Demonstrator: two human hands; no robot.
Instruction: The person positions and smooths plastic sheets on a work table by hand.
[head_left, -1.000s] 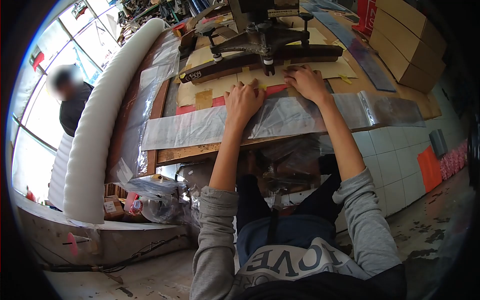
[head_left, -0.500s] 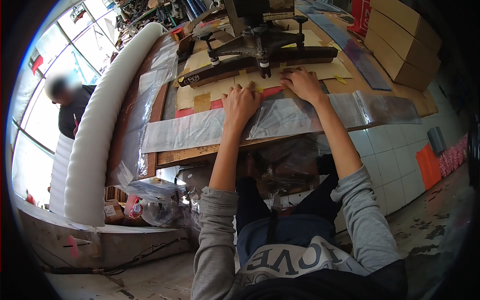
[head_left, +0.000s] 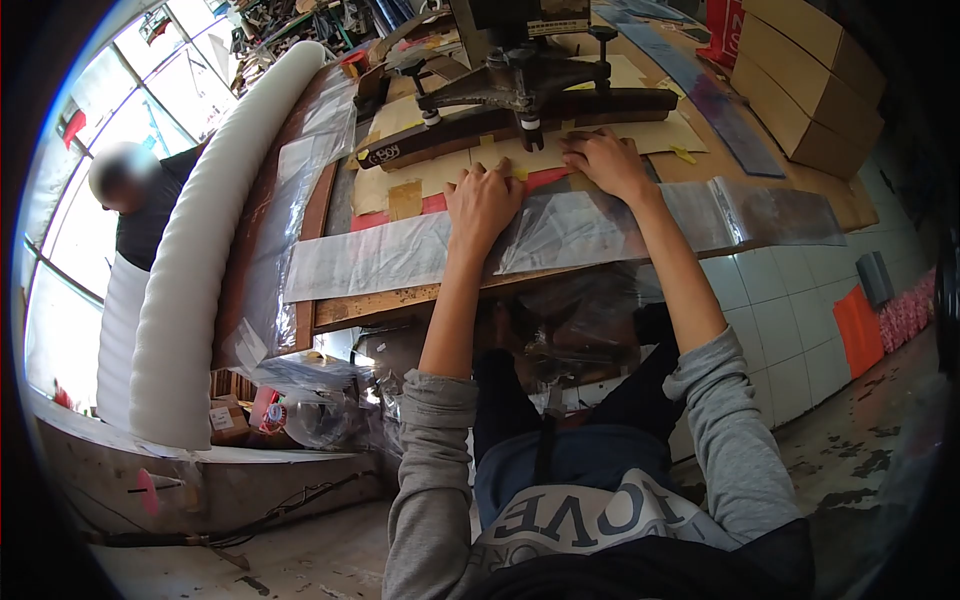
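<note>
My left hand (head_left: 483, 205) rests palm down on the work surface. Its bent fingers point away from me and touch the tan cardboard sheet (head_left: 405, 201) by the red strip (head_left: 548, 183). To its right, my right hand (head_left: 607, 165) lies with fingers a little apart, tips on the board just under the dark bar (head_left: 640, 107) of a press. Beneath both wrists stretches a clear plastic film (head_left: 380, 255), wrinkled between the hands. The press head (head_left: 500, 88), with a forked metal piece, stands just beyond my fingers. Whether the fingertips pinch the film's far edge is hidden.
A long white foam roll (head_left: 215, 240) stands left, with a person (head_left: 150, 205) behind it. Cardboard boxes (head_left: 800, 85) and a bluish plastic strip (head_left: 725, 130) are at the right. Plastic film hangs off the wooden table edge (head_left: 390, 305).
My right hand has shifted very slightly upward; my left hand stays nearly in place. The person behind the foam roll has changed posture, with an arm now reaching toward the roll.
</note>
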